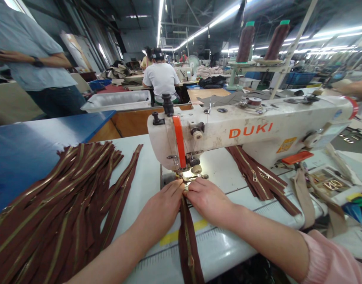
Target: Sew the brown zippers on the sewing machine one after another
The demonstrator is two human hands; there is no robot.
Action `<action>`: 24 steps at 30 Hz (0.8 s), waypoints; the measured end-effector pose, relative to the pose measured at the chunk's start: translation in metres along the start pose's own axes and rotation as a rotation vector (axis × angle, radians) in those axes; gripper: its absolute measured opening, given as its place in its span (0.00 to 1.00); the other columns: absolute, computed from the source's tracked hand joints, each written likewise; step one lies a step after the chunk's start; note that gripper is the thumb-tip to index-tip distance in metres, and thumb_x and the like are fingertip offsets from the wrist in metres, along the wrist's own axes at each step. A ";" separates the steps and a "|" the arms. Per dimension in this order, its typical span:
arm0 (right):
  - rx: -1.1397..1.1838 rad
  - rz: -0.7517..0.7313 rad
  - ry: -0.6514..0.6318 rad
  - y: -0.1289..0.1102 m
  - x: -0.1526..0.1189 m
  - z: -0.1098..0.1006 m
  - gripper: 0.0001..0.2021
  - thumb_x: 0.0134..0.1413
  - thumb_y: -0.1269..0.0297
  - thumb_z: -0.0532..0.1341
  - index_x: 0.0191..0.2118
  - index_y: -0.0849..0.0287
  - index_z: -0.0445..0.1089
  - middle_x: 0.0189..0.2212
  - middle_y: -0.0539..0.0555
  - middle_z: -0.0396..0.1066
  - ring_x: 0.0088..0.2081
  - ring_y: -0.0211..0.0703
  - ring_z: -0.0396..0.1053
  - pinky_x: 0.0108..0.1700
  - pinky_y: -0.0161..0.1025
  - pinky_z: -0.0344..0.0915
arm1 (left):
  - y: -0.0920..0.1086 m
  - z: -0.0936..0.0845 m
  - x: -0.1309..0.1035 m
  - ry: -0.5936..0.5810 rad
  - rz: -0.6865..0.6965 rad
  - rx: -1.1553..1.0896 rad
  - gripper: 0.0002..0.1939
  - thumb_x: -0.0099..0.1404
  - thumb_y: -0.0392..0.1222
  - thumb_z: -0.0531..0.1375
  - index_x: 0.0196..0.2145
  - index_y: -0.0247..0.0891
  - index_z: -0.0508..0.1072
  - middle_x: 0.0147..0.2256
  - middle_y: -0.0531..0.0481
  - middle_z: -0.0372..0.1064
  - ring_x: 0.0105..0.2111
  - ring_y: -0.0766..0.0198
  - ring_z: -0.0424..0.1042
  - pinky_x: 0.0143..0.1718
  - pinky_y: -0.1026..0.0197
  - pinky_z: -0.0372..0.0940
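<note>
A white sewing machine point(216, 126) marked DUKI stands over the pale work surface. At its lit needle area, my left hand point(166, 203) and my right hand point(207, 199) are side by side, with fingers closed on the upper end of a brown zipper point(188, 244). The rest of that zipper hangs toward me over the front edge. The exact end under the presser foot is hidden by my fingers. A large pile of brown zippers point(62, 205) with brass teeth lies at the left, and a smaller bunch point(254, 173) lies under the machine arm.
Two brown thread cones point(245, 43) stand behind the machine. At the right sits a tray point(331, 183) of metal pieces beside beige straps. A blue table point(51, 138) adjoins on the left. A person in a light blue shirt stands back left; another in white sits ahead.
</note>
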State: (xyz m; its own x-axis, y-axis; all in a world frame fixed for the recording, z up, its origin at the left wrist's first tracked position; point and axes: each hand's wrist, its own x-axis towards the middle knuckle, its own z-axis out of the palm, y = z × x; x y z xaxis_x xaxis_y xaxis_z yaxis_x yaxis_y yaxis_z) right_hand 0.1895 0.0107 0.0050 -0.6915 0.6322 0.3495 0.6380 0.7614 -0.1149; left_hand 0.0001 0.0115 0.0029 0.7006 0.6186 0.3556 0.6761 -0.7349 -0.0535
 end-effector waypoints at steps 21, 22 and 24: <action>0.018 -0.006 0.018 -0.003 0.000 -0.004 0.05 0.60 0.72 0.58 0.36 0.65 0.72 0.33 0.56 0.70 0.38 0.45 0.63 0.44 0.42 0.63 | 0.007 -0.006 0.004 0.011 -0.120 -0.156 0.15 0.64 0.27 0.49 0.45 0.34 0.68 0.41 0.43 0.69 0.43 0.56 0.71 0.47 0.50 0.70; 0.015 -0.005 0.016 -0.003 0.001 -0.004 0.05 0.60 0.72 0.58 0.36 0.64 0.72 0.33 0.56 0.70 0.37 0.45 0.63 0.43 0.42 0.63 | 0.007 -0.006 0.004 0.011 -0.115 -0.152 0.14 0.64 0.27 0.49 0.45 0.33 0.68 0.41 0.42 0.69 0.43 0.56 0.71 0.47 0.51 0.70; 0.004 -0.002 0.011 -0.002 0.001 -0.004 0.05 0.60 0.72 0.58 0.35 0.64 0.71 0.33 0.55 0.70 0.37 0.45 0.62 0.43 0.42 0.63 | 0.008 -0.005 0.004 0.010 -0.109 -0.146 0.14 0.64 0.27 0.50 0.45 0.33 0.68 0.41 0.42 0.69 0.43 0.56 0.71 0.47 0.51 0.70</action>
State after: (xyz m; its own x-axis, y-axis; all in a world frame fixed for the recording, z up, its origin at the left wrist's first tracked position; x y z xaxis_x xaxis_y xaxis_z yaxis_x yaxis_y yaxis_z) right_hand 0.1889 0.0087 0.0093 -0.6887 0.6292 0.3603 0.6355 0.7630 -0.1178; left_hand 0.0069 0.0069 0.0090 0.6220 0.6947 0.3613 0.7070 -0.6966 0.1220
